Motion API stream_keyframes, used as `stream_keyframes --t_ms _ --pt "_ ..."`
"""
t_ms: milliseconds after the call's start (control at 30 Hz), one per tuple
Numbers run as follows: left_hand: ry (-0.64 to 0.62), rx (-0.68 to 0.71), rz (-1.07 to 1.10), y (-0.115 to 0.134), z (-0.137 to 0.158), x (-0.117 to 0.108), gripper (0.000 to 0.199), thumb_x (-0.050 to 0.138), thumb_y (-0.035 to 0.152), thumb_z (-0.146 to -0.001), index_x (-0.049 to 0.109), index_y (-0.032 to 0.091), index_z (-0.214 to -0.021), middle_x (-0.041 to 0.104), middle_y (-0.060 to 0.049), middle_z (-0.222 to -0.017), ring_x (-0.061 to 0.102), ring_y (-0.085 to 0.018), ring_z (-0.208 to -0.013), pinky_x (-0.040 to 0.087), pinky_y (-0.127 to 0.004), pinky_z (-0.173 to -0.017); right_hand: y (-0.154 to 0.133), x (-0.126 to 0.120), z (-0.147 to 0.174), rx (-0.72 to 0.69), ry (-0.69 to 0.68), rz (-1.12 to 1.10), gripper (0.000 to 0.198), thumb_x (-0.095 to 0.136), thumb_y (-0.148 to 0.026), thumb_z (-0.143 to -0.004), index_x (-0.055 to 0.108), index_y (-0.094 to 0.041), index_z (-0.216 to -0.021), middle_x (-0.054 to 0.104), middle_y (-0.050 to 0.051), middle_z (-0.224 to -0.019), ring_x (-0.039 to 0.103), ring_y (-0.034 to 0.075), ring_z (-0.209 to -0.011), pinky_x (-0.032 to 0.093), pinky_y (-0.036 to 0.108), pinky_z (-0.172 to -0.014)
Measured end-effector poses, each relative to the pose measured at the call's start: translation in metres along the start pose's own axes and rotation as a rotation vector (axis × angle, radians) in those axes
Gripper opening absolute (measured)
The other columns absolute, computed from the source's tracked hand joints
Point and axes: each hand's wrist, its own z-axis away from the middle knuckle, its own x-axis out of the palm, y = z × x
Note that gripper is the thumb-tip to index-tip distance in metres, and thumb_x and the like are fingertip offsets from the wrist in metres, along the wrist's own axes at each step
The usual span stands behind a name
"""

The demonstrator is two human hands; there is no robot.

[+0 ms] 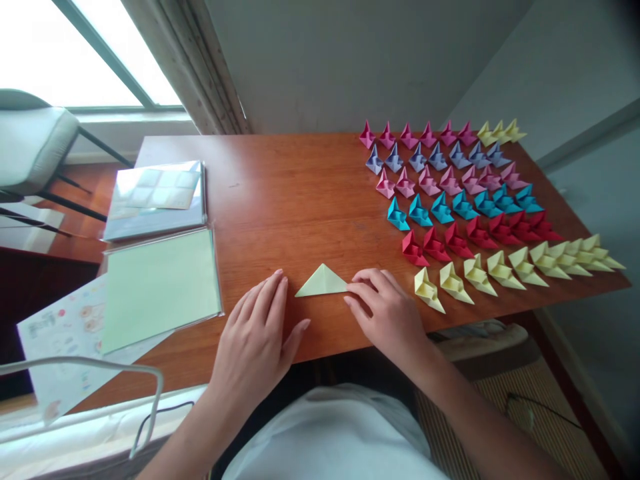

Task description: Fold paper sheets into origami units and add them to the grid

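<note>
A pale yellow-green sheet of paper folded into a triangle (322, 281) lies on the table between my hands, its peak pointing away from me. My right hand (383, 303) pinches the triangle's right corner between thumb and fingers. Just left of the paper, my left hand (263, 320) rests flat on the tabletop, fingers stretched out and thumb apart, not touching the triangle. Beyond my right hand begins a row of pale yellow folded paper boats (425, 291).
Rows of folded paper boats in red (413, 249), blue (398, 215), pink and purple fill the table's right side. At left lie a stack of light green paper (163, 287), a clear-wrapped pack (155, 220) and a printed sheet (65, 340). A white cable (100, 362) crosses the lower left.
</note>
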Motion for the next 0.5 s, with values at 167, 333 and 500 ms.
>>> stream_keyframes --t_ms 167,333,500 --pt "0.04 0.04 0.125 0.01 -0.024 0.006 0.05 0.056 0.027 -0.095 0.049 0.017 -0.144 0.053 -0.015 -0.147 0.057 -0.029 -0.125 0.051 -0.041 -0.102 0.002 0.003 -0.017 0.028 -0.043 -0.066 0.006 0.068 -0.02 -0.09 0.062 -0.021 -0.088 0.066 0.005 -0.096 0.06 0.024 -0.092 0.05 0.037 -0.081" --pt "-0.023 0.076 0.181 0.017 -0.042 0.015 0.035 0.053 0.023 -0.096 0.061 0.019 -0.129 0.063 -0.012 -0.134 0.061 -0.03 -0.114 0.054 -0.044 -0.094 0.003 0.006 -0.02 0.053 -0.05 -0.078 0.023 0.07 -0.025 -0.089 0.061 -0.019 -0.111 0.065 0.008 -0.103 0.059 0.027 -0.099 0.05 0.041 -0.086" --pt "-0.01 0.005 0.297 0.013 -0.046 0.016 0.04 0.053 0.022 -0.095 0.055 0.02 -0.135 0.066 -0.01 -0.129 0.062 -0.027 -0.112 0.053 -0.042 -0.097 0.003 0.009 -0.02 0.09 -0.055 -0.136 0.018 0.07 -0.02 -0.087 0.063 -0.022 -0.103 0.064 0.007 -0.097 0.059 0.027 -0.095 0.05 0.041 -0.083"
